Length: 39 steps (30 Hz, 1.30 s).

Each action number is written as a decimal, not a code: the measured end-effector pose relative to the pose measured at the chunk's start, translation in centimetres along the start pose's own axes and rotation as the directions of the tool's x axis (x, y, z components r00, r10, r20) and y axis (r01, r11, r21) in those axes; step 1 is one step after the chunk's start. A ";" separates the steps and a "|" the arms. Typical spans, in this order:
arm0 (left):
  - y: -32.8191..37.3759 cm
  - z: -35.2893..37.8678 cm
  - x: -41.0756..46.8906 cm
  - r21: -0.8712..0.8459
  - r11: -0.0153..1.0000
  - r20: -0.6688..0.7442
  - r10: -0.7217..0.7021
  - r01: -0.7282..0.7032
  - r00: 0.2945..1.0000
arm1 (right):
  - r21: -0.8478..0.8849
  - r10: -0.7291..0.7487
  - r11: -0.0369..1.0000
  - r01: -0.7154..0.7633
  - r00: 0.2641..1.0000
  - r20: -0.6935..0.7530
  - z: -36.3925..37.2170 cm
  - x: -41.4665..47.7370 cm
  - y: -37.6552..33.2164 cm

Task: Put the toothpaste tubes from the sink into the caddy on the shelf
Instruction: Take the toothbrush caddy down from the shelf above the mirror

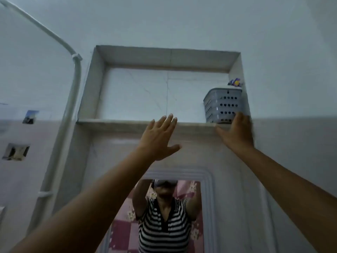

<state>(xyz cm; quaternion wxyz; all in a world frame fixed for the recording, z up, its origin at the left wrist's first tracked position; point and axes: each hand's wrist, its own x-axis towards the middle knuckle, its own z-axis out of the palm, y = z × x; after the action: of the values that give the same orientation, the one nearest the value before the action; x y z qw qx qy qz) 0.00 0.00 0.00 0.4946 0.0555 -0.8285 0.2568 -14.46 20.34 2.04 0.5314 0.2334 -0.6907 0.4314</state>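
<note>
A grey perforated caddy [222, 105] stands upright at the far right end of a recessed wall shelf [127, 123], tucked against the niche's right side wall. Something purple and yellow [235, 82] pokes up above the caddy's rim; it is too small and blurred to say whether it is a toothpaste tube. The right hand [236, 131] reaches up to the lower right corner of the caddy, its fingers hidden against the caddy's base, so whether it grips the caddy cannot be told. The left hand [158, 138] is raised just in front of the shelf's front edge, near its middle, fingers spread wide and holding nothing. Below the shelf hangs a mirror [169, 214], reflecting a person in a striped top with both arms lifted. A white pipe [72, 110] runs down the wall to the left of the niche.
</note>
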 end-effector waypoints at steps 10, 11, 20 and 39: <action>-1.0 3.1 1.4 -0.077 0.996 -0.053 -0.056 0.052 0.997 | 0.113 0.318 0.937 -0.329 0.942 0.105 0.9 6.3 -2.5; -1.0 2.9 1.4 -0.090 0.994 -0.042 -0.057 0.053 0.997 | 0.165 0.320 0.927 -0.336 0.940 0.120 0.5 6.4 -2.8; 2.9 -6.1 -1.3 -0.959 0.234 0.131 -0.134 0.160 0.982 | 0.687 0.055 0.667 -0.288 0.939 0.340 -6.1 1.4 -5.8; 13.5 5.9 -42.0 -0.620 -0.072 0.778 0.075 0.781 0.624 | 0.320 0.085 0.496 -0.807 0.412 0.907 -6.3 -46.0 8.8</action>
<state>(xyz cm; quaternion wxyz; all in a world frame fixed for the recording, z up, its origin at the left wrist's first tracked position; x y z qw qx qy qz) 11.80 1.99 -42.84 0.1457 0.0268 -0.8123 -0.5640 -2.93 23.92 -43.67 -0.1426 0.3707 -0.6468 0.6510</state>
